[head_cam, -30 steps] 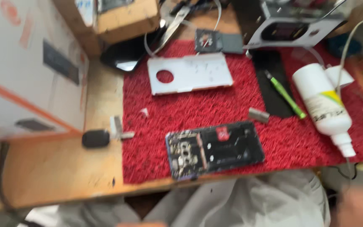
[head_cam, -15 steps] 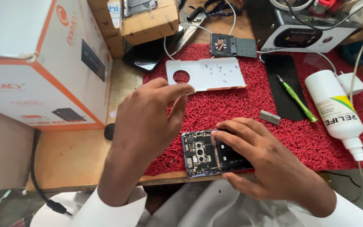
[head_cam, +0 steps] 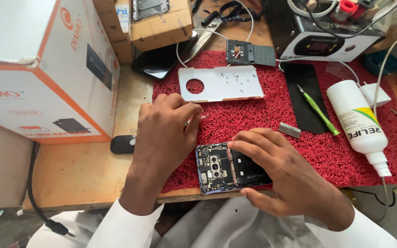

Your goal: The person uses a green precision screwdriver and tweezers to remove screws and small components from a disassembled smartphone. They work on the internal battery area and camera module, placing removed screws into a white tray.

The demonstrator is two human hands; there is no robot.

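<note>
Wooden bench (head_cam: 74, 174), edge worn, with a red bristle mat (head_cam: 263, 115) covering most of the right side. Large white-and-orange carton (head_cam: 37, 69) fills the left, brown cardboard box (head_cam: 161, 25) behind it. Black-and-white heater unit (head_cam: 318, 39) at the back right, cables looping off it. On the mat, back to front: dark frame part (head_cam: 250, 53), white back cover (head_cam: 228, 82) with a round hole and tiny screws scattered on it, black strip (head_cam: 305, 98) with a green pry tool (head_cam: 319, 111) lying across it, white squeeze bottle (head_cam: 361, 126) on its side at the right, small grey metal piece (head_cam: 290, 130). Small black oval object (head_cam: 122, 144) on bare wood just left of the mat. Opened phone (head_cam: 221, 167) sits at the mat's front edge, board and camera modules exposed. Right hand (head_cam: 281, 177) pins it down, fingers spread over its right half. Left hand (head_cam: 166, 133) is curled just left of the phone, fingertips pinching a thin tool; can't tell what kind.
</note>
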